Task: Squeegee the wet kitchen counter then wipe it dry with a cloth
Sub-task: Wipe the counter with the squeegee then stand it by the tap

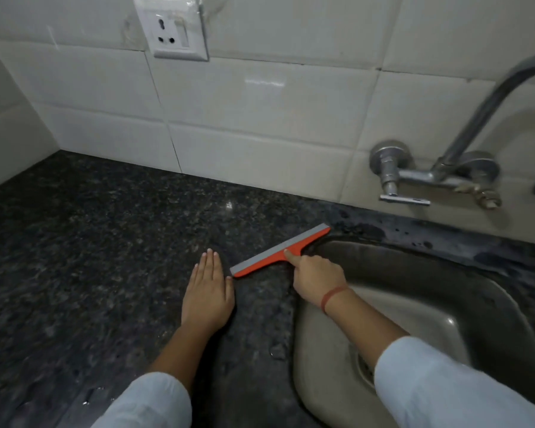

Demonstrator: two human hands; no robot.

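An orange squeegee [269, 256] with a grey rubber blade lies slanted on the dark speckled granite counter [105, 242], its far end at the sink's back left corner. My right hand [315, 279] grips its handle, with the index finger stretched along the neck. My left hand [207, 291] rests flat on the counter, fingers together, its thumb close to the blade's near end. A few water drops show on the counter near the front edge. No cloth is in view.
A steel sink [430, 307] is set into the counter at right, its drain partly hidden by my right sleeve. A wall tap [439, 171] juts out above it. White tiles and a power socket [175, 32] back the counter; a side wall closes the left.
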